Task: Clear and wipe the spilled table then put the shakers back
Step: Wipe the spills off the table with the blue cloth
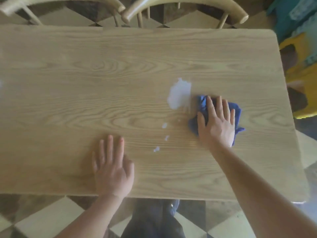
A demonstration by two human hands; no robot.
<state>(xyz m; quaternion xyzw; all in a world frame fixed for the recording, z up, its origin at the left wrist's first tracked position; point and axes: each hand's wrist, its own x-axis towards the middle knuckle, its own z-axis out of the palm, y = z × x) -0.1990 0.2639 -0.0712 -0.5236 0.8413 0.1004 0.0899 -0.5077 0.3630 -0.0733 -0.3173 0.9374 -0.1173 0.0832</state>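
A white spill lies on the light wooden table, right of centre, with three small white drops trailing toward the near edge. My right hand presses flat on a blue cloth just right of the spill, fingers spread. My left hand rests flat on the bare tabletop near the front edge, holding nothing. No shakers are in view.
Two pale wooden chairs stand at the table's far side. Yellow and teal objects sit beyond the right end. The floor is checkered tile, and my legs show below the near edge.
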